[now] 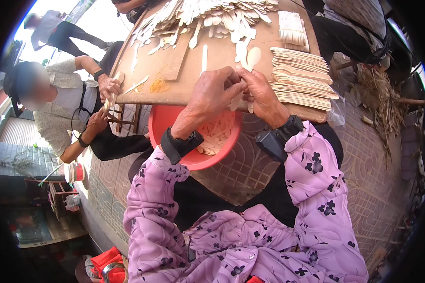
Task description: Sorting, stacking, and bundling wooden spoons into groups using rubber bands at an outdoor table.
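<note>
My two hands meet over the near edge of the table. My right hand (262,96) is closed around a few pale wooden spoons (253,57), whose rounded bowls point up and away from me. My left hand (212,92) has its fingers curled and pinches at the same spoons; pale wood shows between and below both hands. How many spoons each hand holds is hidden by the fingers. Past the hands, a large loose pile of wooden spoons (217,14) covers the far part of the table. A single wooden stick (204,59) lies just beyond my left hand.
Neat stacks of wooden spoons (300,78) and a bundle (293,29) sit at the table's right. Rubber bands (159,85) lie on the tabletop (184,96). Below the edge stands a red basin (198,165) with wooden spoons. At left, another person (63,99) handles spoons.
</note>
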### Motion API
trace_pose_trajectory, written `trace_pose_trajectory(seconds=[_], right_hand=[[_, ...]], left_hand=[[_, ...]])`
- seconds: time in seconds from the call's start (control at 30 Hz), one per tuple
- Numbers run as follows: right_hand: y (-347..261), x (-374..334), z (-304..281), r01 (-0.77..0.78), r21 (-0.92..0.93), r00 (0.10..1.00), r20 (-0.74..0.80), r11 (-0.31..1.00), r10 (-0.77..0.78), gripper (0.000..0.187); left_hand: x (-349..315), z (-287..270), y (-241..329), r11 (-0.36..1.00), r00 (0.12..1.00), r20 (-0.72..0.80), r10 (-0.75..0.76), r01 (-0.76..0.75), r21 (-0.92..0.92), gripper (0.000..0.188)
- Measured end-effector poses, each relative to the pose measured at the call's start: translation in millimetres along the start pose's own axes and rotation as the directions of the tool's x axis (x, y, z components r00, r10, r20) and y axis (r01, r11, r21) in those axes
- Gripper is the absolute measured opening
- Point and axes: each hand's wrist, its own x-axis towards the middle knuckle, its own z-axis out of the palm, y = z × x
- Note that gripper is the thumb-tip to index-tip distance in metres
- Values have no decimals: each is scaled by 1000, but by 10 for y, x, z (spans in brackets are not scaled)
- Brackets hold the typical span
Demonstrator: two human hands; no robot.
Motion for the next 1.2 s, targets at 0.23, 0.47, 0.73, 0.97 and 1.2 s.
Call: trace_pose_trajectory(seconds=[0.23, 0.47, 0.73, 0.97, 1.2], right_hand=[[14, 56, -59, 164, 132, 986, -25, 978, -162, 26], [-29, 53, -54, 145, 25, 988, -60, 989, -143, 29], [-2, 67, 169, 623, -614, 720, 210, 484, -661, 34], [22, -118, 130, 454, -389, 891, 179, 801, -418, 40], [-168, -130, 38, 173, 183, 979, -143, 968, -148, 27]], left_hand=[[425, -184, -855, 801, 981, -156, -119, 187, 568, 31], [494, -129, -773, 665, 901, -125, -416, 395, 633, 25], [50, -489, -77, 960, 971, 172, -168, 121, 251, 22], [371, -394, 146, 950, 978, 52, -201, 208, -231, 33], [1005, 328, -473, 846, 994, -102, -41, 89, 526, 30]])
